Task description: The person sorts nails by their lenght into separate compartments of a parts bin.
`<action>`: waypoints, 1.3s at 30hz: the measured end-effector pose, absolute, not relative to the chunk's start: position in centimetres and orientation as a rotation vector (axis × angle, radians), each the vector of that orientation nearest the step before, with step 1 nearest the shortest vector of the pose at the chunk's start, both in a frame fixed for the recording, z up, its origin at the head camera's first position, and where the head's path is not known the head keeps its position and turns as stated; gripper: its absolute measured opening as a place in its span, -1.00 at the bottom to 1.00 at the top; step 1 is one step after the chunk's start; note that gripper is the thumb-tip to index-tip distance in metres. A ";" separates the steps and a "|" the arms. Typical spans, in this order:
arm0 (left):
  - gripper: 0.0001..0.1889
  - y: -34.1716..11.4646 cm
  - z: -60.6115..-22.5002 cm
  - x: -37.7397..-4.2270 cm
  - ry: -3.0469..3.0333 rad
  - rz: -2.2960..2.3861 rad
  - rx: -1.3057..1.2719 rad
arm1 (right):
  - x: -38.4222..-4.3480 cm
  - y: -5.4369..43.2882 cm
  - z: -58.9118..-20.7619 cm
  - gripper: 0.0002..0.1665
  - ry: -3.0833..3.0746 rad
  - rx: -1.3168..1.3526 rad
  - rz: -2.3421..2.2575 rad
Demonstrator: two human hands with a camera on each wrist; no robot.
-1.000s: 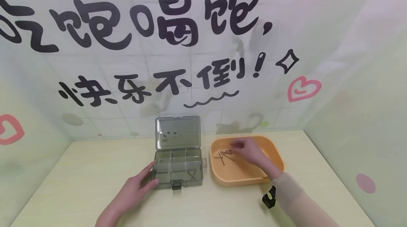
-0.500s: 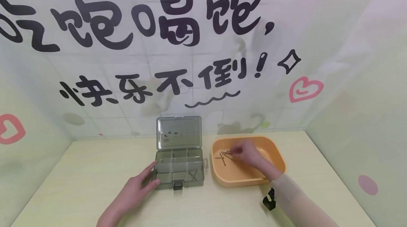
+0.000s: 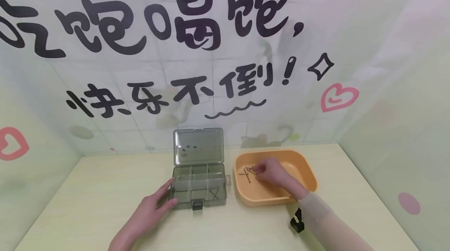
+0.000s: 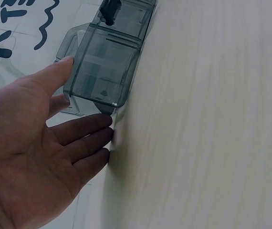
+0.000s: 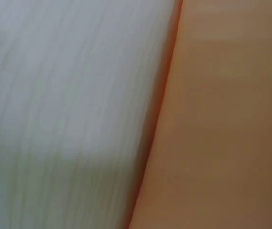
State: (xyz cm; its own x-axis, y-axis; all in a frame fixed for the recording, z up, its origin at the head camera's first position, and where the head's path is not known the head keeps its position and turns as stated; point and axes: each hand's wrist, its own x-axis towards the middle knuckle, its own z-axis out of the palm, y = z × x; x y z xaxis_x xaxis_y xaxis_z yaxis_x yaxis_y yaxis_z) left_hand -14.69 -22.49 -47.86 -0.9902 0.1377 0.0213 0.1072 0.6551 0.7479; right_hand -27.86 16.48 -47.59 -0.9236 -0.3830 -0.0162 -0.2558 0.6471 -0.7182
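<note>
My left hand (image 3: 149, 212) rests against the left end of a grey translucent compartment box (image 3: 183, 205), its lid standing up. In the left wrist view, the thumb of my left hand (image 4: 45, 129) touches the box (image 4: 100, 76) and the other fingers lie fairly straight beside it. Thin metal screws (image 3: 214, 193) lie crossed in the front right compartment. My right hand (image 3: 275, 173) reaches into an orange tray (image 3: 242, 198), fingers bent down at a small pile of screws (image 3: 247, 174). Its fingertips are blurred, and whether they pinch a screw is hidden.
Both containers stand side by side on a pale wood-grain table (image 3: 225, 227). Behind them rises a printed backdrop (image 3: 154, 67). A small black device (image 3: 297, 221) sits by the right wrist. The right wrist view shows only the tray's edge (image 5: 160, 119) and the table.
My right hand has dipped slightly lower among the screws in the tray, its fingers drawing together. My left hand stays at the box.
</note>
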 end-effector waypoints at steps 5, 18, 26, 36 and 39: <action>-0.27 -22.5 -47.8 -14.7 2.828 1.273 0.209 | -27.9 16.3 -47.5 -0.80 2.721 -0.517 -1.147; -0.27 -22.4 -47.9 -14.6 2.824 1.276 0.209 | -28.0 15.1 -47.3 -0.85 2.874 -0.482 -0.983; -0.27 -22.4 -47.9 -14.5 2.820 1.281 0.186 | -27.7 15.0 -47.5 -0.84 2.843 -0.428 -0.955; -0.28 -22.4 -48.0 -14.6 2.823 1.288 0.192 | -27.5 15.2 -47.2 -0.85 2.780 -0.374 -1.099; -0.28 -22.4 -48.0 -14.6 2.830 1.288 0.199 | -27.5 15.3 -47.0 -0.83 2.771 -0.389 -1.148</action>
